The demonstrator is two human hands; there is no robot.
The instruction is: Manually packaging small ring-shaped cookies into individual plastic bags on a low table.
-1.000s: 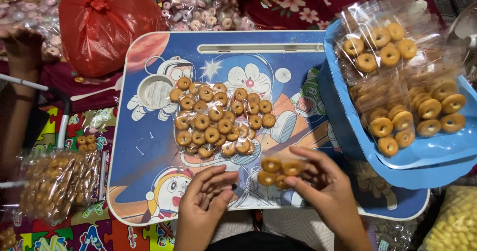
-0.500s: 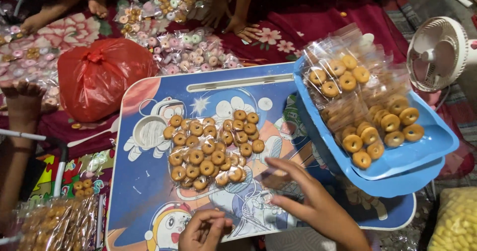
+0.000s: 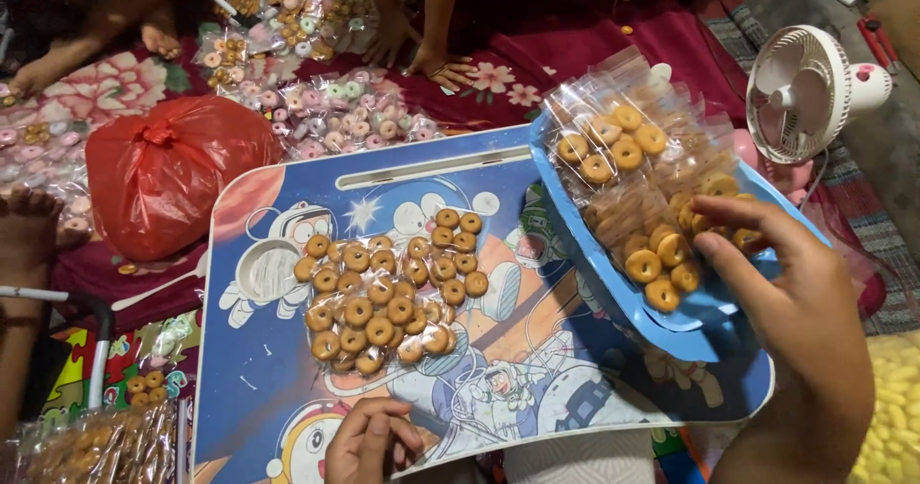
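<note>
Here the right hand point(image 3: 786, 283) pinches a cookie packet point(image 3: 714, 211), seemingly, over the packet-filled blue tray point(image 3: 613, 283); left hand point(image 3: 369, 441) curled, empty.

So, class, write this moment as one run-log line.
right hand: at packets in blue tray | left hand: resting on lap table | ring biscuits: heaped mid-table

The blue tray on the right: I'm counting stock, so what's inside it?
Clear packets of small ring biscuits fill the blue tray. The right hand reaches over them, covering some. The tray's floor and any lower packets are hidden.
</note>
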